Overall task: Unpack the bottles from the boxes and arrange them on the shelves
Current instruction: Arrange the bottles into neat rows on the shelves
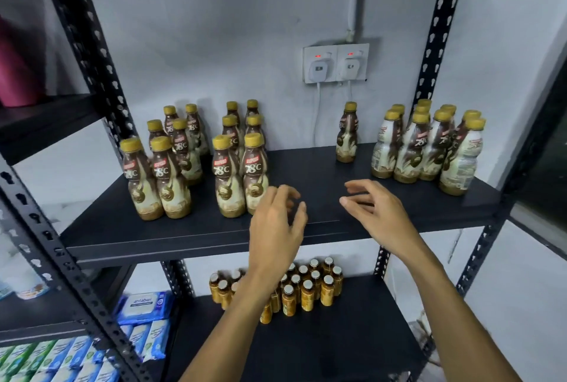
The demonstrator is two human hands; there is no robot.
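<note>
**A:** Where do the bottles stand, starting from the left?

**B:** All on the black shelf. The left cluster is six gold-capped bottles in two rows running near to far. Just right of it is the middle cluster, six more in the same layout.

**A:** And the hands?

**B:** The left hand hovers over the shelf's near edge, just beside the nearest bottle of the middle cluster. Its fingers are loosely curled and hold nothing, though I cannot tell whether a fingertip grazes that bottle. Further right, a lone bottle stands far back by the wall, below the wall socket. The right hand hangs nearer than that bottle and well apart from it, fingers relaxed and also empty. At the far right, the right cluster is packed tight, its labels turned various ways.

**A:** How would they handle?

**B:** My guess is full plastic bottles, so moderately heavy and fairly stiff. The glossy sleeve may be slippery. The body is waisted, so I would grip the narrow part under the shoulder, or the neck below the cap. They are tall on small bases, and a nudge could topple the neighbours.

**A:** Any boxes?

**B:** None in view. Small amber bottles sit on the lower shelf.
</note>
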